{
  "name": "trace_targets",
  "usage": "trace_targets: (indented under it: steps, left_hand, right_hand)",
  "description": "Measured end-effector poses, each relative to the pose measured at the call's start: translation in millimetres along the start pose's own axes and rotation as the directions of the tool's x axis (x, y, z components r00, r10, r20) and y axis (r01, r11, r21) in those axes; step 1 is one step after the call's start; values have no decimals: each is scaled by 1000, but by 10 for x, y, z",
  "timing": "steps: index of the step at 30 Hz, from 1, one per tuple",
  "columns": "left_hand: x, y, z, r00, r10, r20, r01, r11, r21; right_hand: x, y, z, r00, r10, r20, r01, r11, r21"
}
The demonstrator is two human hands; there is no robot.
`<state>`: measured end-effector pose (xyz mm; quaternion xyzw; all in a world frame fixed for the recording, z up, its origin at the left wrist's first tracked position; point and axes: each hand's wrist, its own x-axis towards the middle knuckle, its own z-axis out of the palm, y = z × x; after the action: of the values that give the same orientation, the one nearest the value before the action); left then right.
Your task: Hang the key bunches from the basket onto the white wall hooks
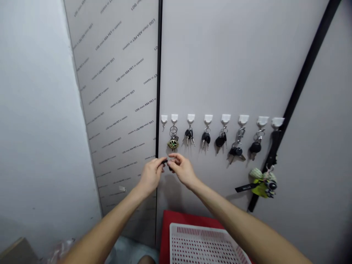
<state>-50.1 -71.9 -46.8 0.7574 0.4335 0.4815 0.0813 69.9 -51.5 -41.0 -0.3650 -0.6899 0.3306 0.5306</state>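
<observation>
My left hand (151, 172) is closed in a pinch on a small black key (164, 161), its shape partly hidden by the fingers. Close beside it, my right hand (183, 168) is closed too, with a bit of another black key (171, 168) showing under its fingertips. Both hands are in front of the panel, just below a keyring with a round bronze-and-green charm (173, 144). That keyring hangs from a white wall hook (174, 118). Another white hook (164, 119) is mounted to its left.
More black-headed keys (189, 135) hang along the row of hooks to the right. At the far right dangles a green plush charm (261, 183) with a black strap. Below stands a white perforated basket (202, 231) on a red surface (166, 227). A dark vertical strip (158, 91) divides the panels.
</observation>
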Motion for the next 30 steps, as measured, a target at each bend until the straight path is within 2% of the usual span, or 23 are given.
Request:
trace_targets:
  steps: [2, 4, 7, 12, 16, 20, 25, 30]
  left_hand:
    - [186, -3, -116, 995, 84, -62, -74, 987, 144]
    - [409, -5, -222, 979, 156, -129, -117, 956, 270]
    - [753, -2, -330, 954, 213, -209, -110, 902, 418]
    - [1120, -58, -352, 952, 212, -222, -43, 807, 589]
    - [1194, -148, -305, 966, 167, -196, 7, 742, 670]
    - [1192, -151, -301, 978, 112, -174, 42, 714, 699]
    - [1155, -113, -300, 993, 48, -111, 43, 716, 697]
    - [1114, -141, -233, 998, -48, -43, 64, 831, 553]
  right_hand:
    - [176, -153, -5, 979, -198, -42, 187, 963, -194]
    - [371, -325, -11, 924, -379, -50, 328, 854, -405]
    - [652, -542, -16, 875, -481, -65, 365, 740, -565]
    - [958, -680, -18, 903, -416, -108, 222, 666, -712]
    - [1067, -666, 2, 933, -357, -57, 160, 549, -820]
    - [1106, -660, 27, 944, -328, -23, 134, 446, -885]
    - [1068, -700, 34, 973, -221, -73, 5, 332, -943]
    - [1039, -695, 19, 982, -183, -41, 11, 273, -962]
